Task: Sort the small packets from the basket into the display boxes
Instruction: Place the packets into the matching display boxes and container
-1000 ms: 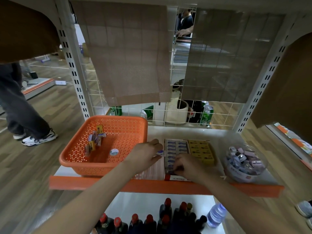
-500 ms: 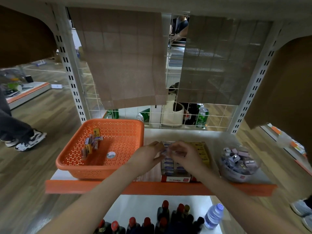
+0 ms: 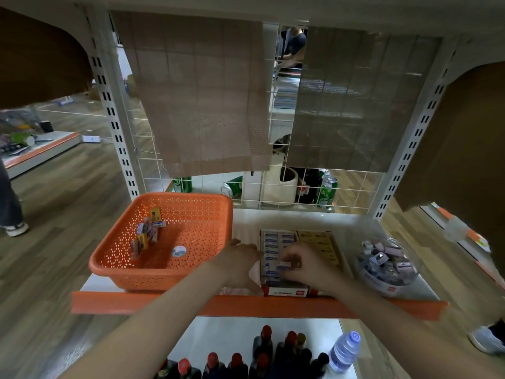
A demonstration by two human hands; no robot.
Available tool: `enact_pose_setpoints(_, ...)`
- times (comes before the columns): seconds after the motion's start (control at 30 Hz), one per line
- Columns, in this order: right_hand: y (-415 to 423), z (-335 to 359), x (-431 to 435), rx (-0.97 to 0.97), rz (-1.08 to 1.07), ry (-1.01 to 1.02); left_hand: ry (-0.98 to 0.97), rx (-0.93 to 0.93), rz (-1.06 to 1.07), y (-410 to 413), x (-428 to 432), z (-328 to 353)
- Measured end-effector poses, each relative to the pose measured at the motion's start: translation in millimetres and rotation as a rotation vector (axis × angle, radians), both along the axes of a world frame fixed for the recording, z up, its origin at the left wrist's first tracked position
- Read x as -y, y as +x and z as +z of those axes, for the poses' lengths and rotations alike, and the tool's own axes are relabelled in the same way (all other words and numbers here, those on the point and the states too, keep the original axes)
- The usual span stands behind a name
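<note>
Orange plastic forms the basket [image 3: 161, 272] at the left end of the white shelf [image 3: 287, 217]; a small heap of loose packets [image 3: 149, 231], blue-and-white and yellow, lies against its back left wall; just right of the basket stand two display boxes side by side and touching, the blue box [image 3: 276, 242] filled with rows of blue-and-white packets and the yellow box [image 3: 318, 242] filled with yellow ones; the right hand [image 3: 306, 266] hovers low over the front half of the blue box with its fingers curled, pinching a single packet [image 3: 283, 267], blue and white, at its fingertips; the left hand [image 3: 237, 265] lies against the left wall of the blue box, between it and the basket, and whether it grips the box or only rests there cannot be told; at the right end of the shelf, apart from the boxes, sits a clear round tub [image 3: 382, 285] holding grey and purple packets; behind the wire grid [image 3: 246, 187] stand green cans [image 3: 326, 190]; below the orange shelf edge are dark bottles [image 3: 262, 343] with red caps and a water bottle [image 3: 344, 351].
</note>
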State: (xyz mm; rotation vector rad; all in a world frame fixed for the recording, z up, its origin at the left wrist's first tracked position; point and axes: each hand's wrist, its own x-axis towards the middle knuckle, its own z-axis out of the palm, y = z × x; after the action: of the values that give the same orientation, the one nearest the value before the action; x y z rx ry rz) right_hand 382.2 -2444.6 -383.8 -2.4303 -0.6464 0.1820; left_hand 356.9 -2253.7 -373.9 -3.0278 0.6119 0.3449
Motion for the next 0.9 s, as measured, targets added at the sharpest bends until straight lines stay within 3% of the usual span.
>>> enact_pose_setpoints(0.17, -1.2, -8.4, -7.2, 0.039, 0.097, -0.162, 0.03, -0.017, 0.007, 3.1, 2.5, -4.6)
enact_pose_setpoints(0.67, 1.9, -17.6, -17.8, 0.101, 0.057, -0.207, 0.087, 0.023, 0.021, 1.3, 5.3, -5.6)
enact_pose_setpoints(0.77, 7.0, -9.5, -15.2, 0.069, 0.045, -0.186, 0.135, 0.159, -0.043, -2.1, -0.2, -0.3)
enact_pose_setpoints(0.9, 18.7, 5.9, -15.2, 0.085, -0.001, -0.134, 0.052, 0.386, -0.004, -5.5, -29.5, 25.6)
